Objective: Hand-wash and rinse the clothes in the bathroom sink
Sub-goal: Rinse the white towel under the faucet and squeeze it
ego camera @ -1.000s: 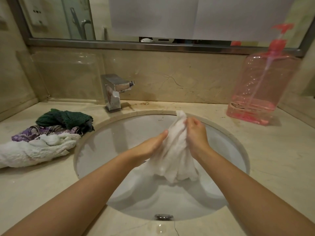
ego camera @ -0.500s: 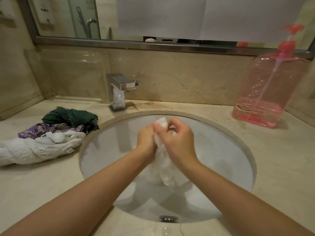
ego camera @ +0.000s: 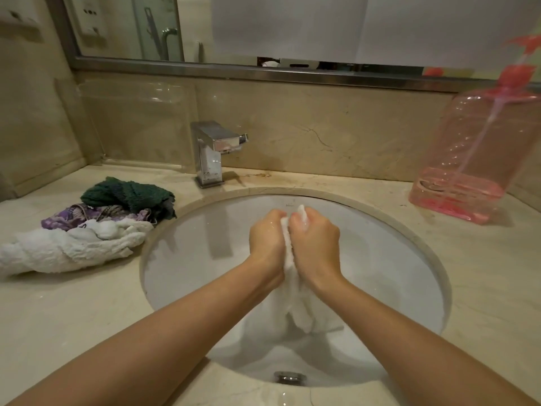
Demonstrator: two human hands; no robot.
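You are standing over the marble counter (ego camera: 483, 288) with its round white sink (ego camera: 409, 273). A pink pump bottle (ego camera: 468, 159) is sitting at the back right, the faucet (ego camera: 209, 153) at the back left. Wrung clothes (ego camera: 87, 227) are lying left of the basin. Over the basin, your left hand (ego camera: 268, 238) and right hand (ego camera: 314, 244) are pressing together, both gripping the white cloth (ego camera: 301, 312), which is hanging down into the sink.

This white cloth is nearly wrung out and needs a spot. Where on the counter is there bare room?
Bare counter lies right of the sink, in front of the pink bottle. There is more at the near left, in front of the clothes pile. The far left is crowded by that pile, up to the tap.
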